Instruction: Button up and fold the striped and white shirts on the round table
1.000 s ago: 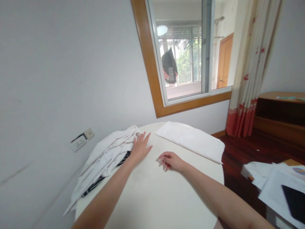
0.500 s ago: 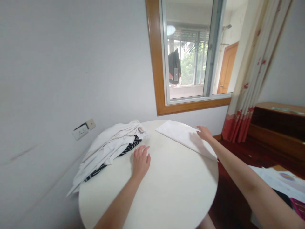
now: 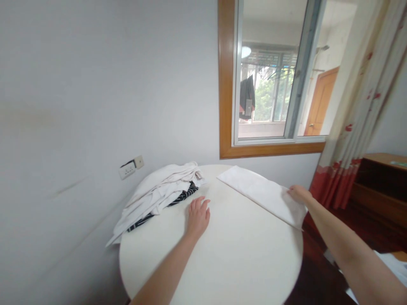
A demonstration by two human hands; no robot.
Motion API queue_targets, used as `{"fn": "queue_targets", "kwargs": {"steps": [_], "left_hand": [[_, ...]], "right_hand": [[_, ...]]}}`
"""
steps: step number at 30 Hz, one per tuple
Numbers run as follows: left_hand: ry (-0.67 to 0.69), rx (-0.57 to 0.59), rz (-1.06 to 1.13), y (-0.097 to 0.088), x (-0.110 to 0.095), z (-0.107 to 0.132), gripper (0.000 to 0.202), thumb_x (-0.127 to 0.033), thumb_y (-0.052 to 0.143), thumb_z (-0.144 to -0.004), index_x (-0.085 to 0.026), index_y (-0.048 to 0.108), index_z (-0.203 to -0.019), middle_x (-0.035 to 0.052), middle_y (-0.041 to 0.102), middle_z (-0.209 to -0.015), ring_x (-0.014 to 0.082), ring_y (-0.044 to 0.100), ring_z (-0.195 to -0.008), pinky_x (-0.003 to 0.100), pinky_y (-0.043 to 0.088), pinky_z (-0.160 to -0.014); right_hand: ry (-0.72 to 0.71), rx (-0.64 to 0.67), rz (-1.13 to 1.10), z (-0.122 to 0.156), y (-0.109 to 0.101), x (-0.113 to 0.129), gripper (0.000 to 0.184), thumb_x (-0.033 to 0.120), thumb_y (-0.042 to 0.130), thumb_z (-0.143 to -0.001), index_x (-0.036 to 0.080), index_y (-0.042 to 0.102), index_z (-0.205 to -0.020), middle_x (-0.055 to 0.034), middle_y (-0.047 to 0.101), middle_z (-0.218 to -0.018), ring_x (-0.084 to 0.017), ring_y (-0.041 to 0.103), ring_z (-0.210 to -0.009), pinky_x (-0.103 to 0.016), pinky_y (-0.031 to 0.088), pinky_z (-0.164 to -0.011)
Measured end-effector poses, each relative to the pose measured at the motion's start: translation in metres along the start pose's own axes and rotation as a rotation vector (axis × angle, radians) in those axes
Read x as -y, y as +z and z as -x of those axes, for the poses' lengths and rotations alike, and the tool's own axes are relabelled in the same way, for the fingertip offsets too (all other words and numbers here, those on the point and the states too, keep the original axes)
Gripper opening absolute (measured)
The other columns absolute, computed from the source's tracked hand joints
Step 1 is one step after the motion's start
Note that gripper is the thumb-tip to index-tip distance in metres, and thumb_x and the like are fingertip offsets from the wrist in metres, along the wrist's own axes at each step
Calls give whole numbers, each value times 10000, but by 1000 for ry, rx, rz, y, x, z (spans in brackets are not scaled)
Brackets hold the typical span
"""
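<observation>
A long folded white cloth lies aslant on the round white table, its right end at the table's rim. My right hand is at the far edge of that right end, fingers closed on the fabric; the fingertips are partly hidden. Palm down on the tabletop, my left hand rests with fingers slightly spread and holds nothing. Left of it is a loose heap of white cloth, creased and hanging over the table's left edge. Black fabric with white stripes shows from under the heap.
A wall with a socket stands close behind the table's left side. Beyond the table are a wood-framed window and a curtain with a red hem. A low wooden cabinet and papers are at right.
My right hand has moved rightward and down along the folded cloth, closing on its far right edge. The left hand stays flat on the table. The view has shifted left.
</observation>
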State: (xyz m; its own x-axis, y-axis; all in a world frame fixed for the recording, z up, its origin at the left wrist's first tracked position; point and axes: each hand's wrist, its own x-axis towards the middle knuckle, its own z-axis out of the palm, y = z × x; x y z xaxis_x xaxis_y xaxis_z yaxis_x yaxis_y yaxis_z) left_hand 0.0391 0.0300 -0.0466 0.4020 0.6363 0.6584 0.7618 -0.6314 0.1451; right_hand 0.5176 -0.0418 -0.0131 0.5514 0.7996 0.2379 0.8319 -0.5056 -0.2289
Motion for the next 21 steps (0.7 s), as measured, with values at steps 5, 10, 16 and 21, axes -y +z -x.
{"fn": "queue_targets", "kwargs": {"steps": [5, 10, 16, 21], "left_hand": [[-52, -50, 51, 2, 6, -1, 313, -180, 449, -849, -231, 563, -1137, 90, 519, -1210, 252, 451, -1159, 446, 359, -1014], [-182, -220, 194, 3, 26, -8, 292, -243, 366, -909, -184, 551, -1127, 112, 547, -1124, 234, 496, -1106, 419, 390, -993], [-312, -376, 318, 3, 40, -13, 360, -300, 256, -951, -159, 501, -1174, 130, 556, -1148, 218, 483, -1125, 395, 387, -1018], [-254, -287, 245, 3, 35, -11, 386, -333, 268, -954, -171, 507, -1210, 124, 551, -1198, 215, 471, -1172, 398, 361, -1043]], "right_hand": [[-179, -49, 58, 22, -34, 76, 321, 256, 401, -904, 169, 707, -948, -147, 667, -1032, -263, 619, -974, -330, 436, -776], [-730, 130, -39, 157, -57, 160, 289, 186, 431, -859, 239, 709, -919, -84, 694, -906, -212, 644, -853, -289, 431, -751], [-1075, 1089, -412, 236, -89, 155, 292, 297, 544, -841, 295, 671, -1104, -3, 716, -842, -140, 656, -721, -228, 464, -679], [-783, 492, -554, 182, -60, 160, 331, 352, 453, -897, 222, 643, -1135, -60, 702, -931, -179, 641, -829, -305, 482, -769]]}}
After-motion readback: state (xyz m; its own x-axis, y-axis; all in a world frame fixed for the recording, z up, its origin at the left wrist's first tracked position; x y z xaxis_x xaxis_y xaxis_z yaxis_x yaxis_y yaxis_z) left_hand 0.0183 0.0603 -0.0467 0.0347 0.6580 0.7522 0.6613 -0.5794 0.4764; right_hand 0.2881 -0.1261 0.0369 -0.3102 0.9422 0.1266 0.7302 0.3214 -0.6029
